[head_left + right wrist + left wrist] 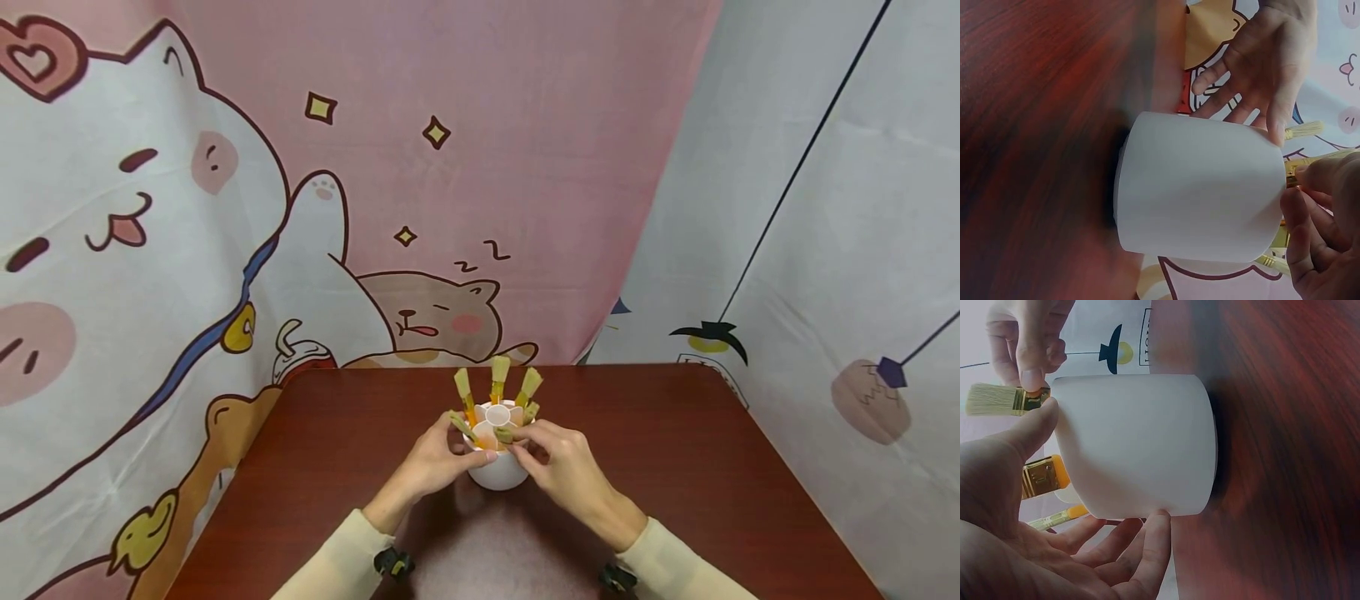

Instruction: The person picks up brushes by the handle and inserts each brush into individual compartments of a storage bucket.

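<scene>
A white round holder (498, 477) with compartments stands upright on the table. Several flat paintbrushes (500, 371) with orange handles and gold ferrules are in it, bristles up. My left hand (435, 462) grips the holder, thumb at the near rim and fingers along its left side, as the left wrist view also shows on the white wall (1141, 444). With thumb and fingertips, my right hand (558, 462) pinches one paintbrush (997, 400) by its ferrule at the near rim. The lower part of that brush is hidden inside the holder.
The dark red-brown table (337, 467) extends around the holder, its far edge against a hanging cloth (555, 167) with cartoon cats. Another pale cloth (810, 250) hangs along the right side. Dark bands (393, 563) are on both wrists.
</scene>
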Demonstrator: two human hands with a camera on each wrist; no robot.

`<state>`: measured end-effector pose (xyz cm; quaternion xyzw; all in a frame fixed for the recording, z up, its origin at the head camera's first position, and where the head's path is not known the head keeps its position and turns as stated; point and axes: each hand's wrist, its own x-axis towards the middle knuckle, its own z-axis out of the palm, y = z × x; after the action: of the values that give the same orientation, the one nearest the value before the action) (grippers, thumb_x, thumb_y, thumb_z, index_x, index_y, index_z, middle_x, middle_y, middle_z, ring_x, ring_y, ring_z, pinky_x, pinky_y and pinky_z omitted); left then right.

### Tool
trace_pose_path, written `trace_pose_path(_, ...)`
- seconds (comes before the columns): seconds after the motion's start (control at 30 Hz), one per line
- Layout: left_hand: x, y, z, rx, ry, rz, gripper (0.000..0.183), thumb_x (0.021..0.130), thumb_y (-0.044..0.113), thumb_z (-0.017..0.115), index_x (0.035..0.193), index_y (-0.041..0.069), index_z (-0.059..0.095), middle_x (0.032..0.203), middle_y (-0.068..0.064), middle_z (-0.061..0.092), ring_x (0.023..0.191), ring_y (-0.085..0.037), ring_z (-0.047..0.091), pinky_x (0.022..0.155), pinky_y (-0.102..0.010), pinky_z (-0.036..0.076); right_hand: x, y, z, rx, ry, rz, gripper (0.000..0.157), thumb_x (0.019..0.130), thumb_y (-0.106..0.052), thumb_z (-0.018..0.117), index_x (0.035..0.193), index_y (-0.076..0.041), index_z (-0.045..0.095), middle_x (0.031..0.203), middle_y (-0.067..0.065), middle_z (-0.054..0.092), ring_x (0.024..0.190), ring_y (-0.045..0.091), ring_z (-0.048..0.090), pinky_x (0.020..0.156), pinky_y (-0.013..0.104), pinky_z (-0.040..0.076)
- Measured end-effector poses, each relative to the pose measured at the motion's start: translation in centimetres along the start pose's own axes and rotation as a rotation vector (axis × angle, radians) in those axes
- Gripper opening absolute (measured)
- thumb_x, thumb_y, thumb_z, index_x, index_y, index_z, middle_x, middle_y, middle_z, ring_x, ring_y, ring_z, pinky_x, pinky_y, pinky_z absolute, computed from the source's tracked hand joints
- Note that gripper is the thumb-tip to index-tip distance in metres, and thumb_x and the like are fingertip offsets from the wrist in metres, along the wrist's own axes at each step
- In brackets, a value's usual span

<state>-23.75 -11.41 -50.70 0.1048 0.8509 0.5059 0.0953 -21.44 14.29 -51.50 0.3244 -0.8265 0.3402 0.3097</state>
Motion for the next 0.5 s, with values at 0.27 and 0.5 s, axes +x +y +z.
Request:
trace_pose_path(0.27, 0.03, -0.21, -0.01, 0.016, -0.003, -0.006, 0.088, 0.094, 0.045, 0.099, 0.160, 0.004, 0.056, 0.149, -0.021, 0.073, 0.121, -0.031, 0.077, 0.088, -0.041, 0.066, -0.28, 0.14, 0.05, -0.033, -0.015, 0.012, 0.028, 0.091, 0.004, 0.096, 0.116, -0.007, 0.088, 0.103, 0.005, 0.086, 0.081, 0.007, 0.077, 0.068, 0.021, 0.063)
trace_pose_path(0.5, 0.02, -0.11, -0.07, 0.017, -0.005, -0.011, 0.088, 0.095, 0.046, 0.098, 0.160, 0.004, 0.056, 0.147, -0.021, 0.074, 0.121, -0.031, 0.077, 0.088, -0.040, 0.065, -0.46, 0.16, -0.26, -0.051, -0.019, 0.014, 0.028, 0.092, 0.001, 0.097, 0.117, -0.006, 0.088, 0.104, 0.004, 0.087, 0.082, 0.006, 0.076, 0.070, 0.017, 0.061)
